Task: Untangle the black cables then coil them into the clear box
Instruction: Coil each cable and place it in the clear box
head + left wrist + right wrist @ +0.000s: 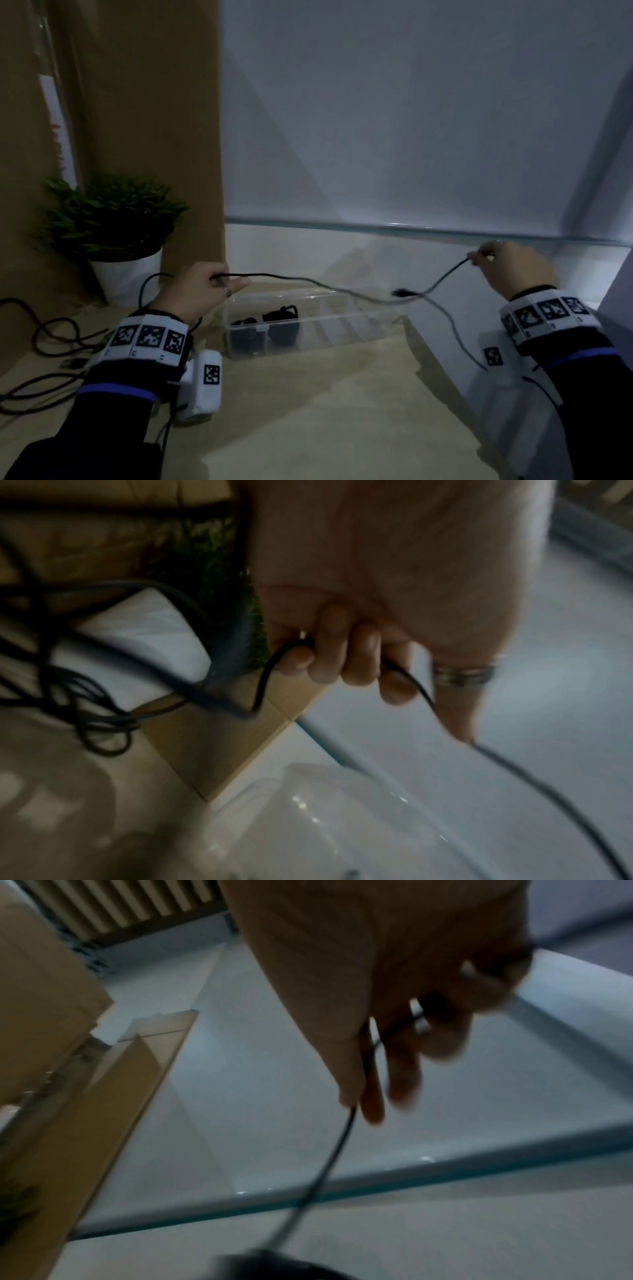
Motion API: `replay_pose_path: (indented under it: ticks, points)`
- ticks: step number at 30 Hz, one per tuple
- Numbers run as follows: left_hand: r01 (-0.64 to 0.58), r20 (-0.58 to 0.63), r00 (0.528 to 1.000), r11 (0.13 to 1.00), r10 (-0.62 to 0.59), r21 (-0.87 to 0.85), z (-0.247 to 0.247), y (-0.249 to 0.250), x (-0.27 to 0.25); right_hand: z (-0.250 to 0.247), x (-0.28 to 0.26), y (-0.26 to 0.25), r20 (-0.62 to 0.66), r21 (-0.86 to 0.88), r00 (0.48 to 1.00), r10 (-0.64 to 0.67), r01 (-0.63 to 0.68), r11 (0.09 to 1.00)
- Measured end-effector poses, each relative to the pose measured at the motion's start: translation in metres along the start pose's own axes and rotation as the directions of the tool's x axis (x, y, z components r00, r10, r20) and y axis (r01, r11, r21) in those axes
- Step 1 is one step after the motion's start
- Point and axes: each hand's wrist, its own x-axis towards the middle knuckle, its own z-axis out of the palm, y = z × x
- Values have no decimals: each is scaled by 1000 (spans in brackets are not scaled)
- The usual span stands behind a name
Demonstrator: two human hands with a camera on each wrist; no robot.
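Overhead, both hands (202, 291) (513, 270) stretching black cable (308, 282) above clear box (308, 329), wrist views blurred

Black cable stretched in the air above a clear box.

A thin black cable (308, 282) sags between two raised ends, its plug (404, 293) dangling mid-span. More black cables (51, 339) lie tangled at left on the counter. The clear box (308, 325), lid off, already contains two coiled black bundles (267, 325) at its left end.
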Motion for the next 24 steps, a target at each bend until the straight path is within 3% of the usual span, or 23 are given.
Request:
replay_pose_path:
  ticks: [2,4,5,7,8,10,11,12,14,16,18,20,21,24]
  points:
    - [-66,38,997,996,68,-67,3,9,-2,5,-8,-18,126,-129,991,-49,65,990]
    - [-155,47,985,977,164,-150,4,23,-6,6,-23,-51,130,-108,968,-213,228,968]
    - [-200,35,977,961,211,-191,5,31,-8,3,-34,-71,105,-6,929,-355,357,934]
    - [-281,11,956,924,294,-259,10,45,-12,-2,-66,-116,144,322,796,-588,524,788]
    - [-308,7,946,909,323,-279,14,50,-13,-3,-80,-135,235,475,716,-658,506,720]
    - [-323,28,937,895,347,-308,21,56,-16,4,-101,-159,391,702,553,-736,339,627]
    - [-317,43,936,891,349,-325,24,56,-17,9,-105,-163,405,785,522,-751,222,578]
    - [-307,53,937,889,344,-340,26,55,-17,12,-105,-162,389,843,545,-742,115,526]
    - [-281,48,948,897,315,-341,24,48,-14,17,-96,-153,316,881,698,-643,35,471]
    - [-261,44,957,920,285,-293,20,39,-9,17,-78,-133,202,898,874,-441,15,441]
    - [-237,60,965,944,257,-230,15,33,-6,20,-52,-99,96,924,983,-153,-31,380]
    - [-225,69,968,953,243,-203,14,31,-5,25,-30,-60,9,921,995,97,-46,386]
    - [-220,70,969,955,238,-198,14,30,-4,27,-23,-43,-47,888,988,149,-26,460]
    - [-254,100,956,949,275,-184,18,33,-7,33,-24,-37,-199,604,979,36,94,792]
